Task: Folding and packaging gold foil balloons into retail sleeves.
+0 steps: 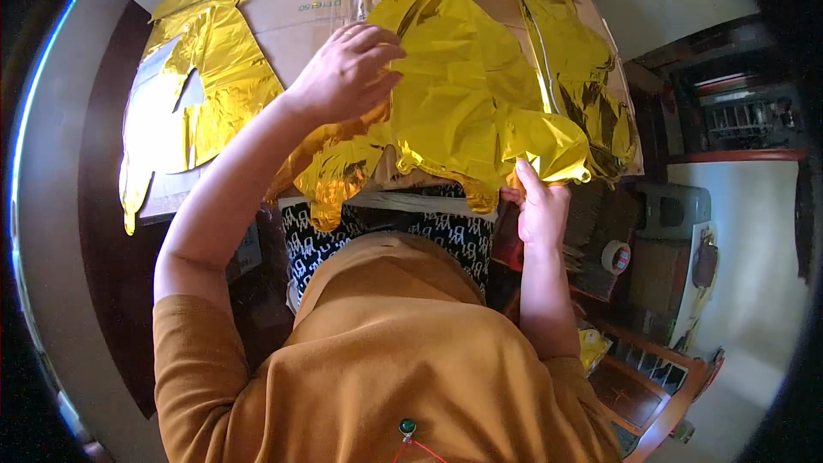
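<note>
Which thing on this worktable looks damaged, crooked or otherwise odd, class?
Nothing looks damaged. The gold foil balloon held by the left hand and right hand is flat and crinkled, with its lower edge hanging over the edge of the cardboard sheet. More foil pieces lie flat alongside.

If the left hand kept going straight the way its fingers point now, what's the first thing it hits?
The left hand points right, fingertips already at the crumpled gold foil balloon on the cardboard. Going on, it would likely press into that foil first. The next gold foil piece lies farther right. Depth is unclear.
</note>
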A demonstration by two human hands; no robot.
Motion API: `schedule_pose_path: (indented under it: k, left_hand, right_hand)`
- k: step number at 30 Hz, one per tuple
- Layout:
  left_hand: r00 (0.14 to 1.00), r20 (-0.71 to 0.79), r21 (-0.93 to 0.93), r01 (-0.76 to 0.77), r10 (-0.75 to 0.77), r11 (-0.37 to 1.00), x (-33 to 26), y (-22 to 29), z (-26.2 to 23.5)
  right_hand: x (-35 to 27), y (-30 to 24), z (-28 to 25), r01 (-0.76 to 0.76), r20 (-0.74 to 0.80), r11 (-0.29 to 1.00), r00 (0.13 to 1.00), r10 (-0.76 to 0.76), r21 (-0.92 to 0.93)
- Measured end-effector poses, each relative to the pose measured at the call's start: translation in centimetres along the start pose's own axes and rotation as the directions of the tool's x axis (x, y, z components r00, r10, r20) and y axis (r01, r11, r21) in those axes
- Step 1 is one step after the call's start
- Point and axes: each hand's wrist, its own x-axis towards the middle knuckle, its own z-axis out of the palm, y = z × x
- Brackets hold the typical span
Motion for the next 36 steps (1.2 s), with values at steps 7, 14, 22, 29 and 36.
schedule_pose_path:
  k: [7, 14, 22, 29, 36]
  left_hand:
    - [0.991, 0.136, 0.095, -0.006, -0.007, 0.995, 2.0, 0.2, 3.3]
    - [0.991, 0.114, 0.202, 0.051, -0.075, 0.978, 1.5, -0.1, 3.3]
    - [0.993, 0.122, 0.269, -0.025, -0.008, 0.963, 4.1, 3.5, 2.9]
    - [0.976, 0.181, -0.049, -0.115, 0.122, 0.992, 2.3, 0.9, 4.8]
    - [0.983, 0.152, -0.045, -0.1, 0.105, 0.994, 1.9, 1.0, 5.4]
  right_hand:
    - [0.1, -0.3, -0.1, 0.027, 0.014, 0.999, 1.0, -0.027, -0.042]
    - [-0.8, -2.3, 0.9, -0.044, 0.015, 0.997, 0.999, 0.045, -0.06]
    - [-0.4, -2.0, 0.4, -0.009, 0.009, 0.987, 1.0, 0.011, -0.158]
    - [0.1, -0.9, -0.1, 0.07, 0.041, 0.98, 0.997, -0.063, -0.188]
    - [-0.9, -3.0, 1.0, 0.264, -0.003, 0.93, 0.962, -0.274, -0.255]
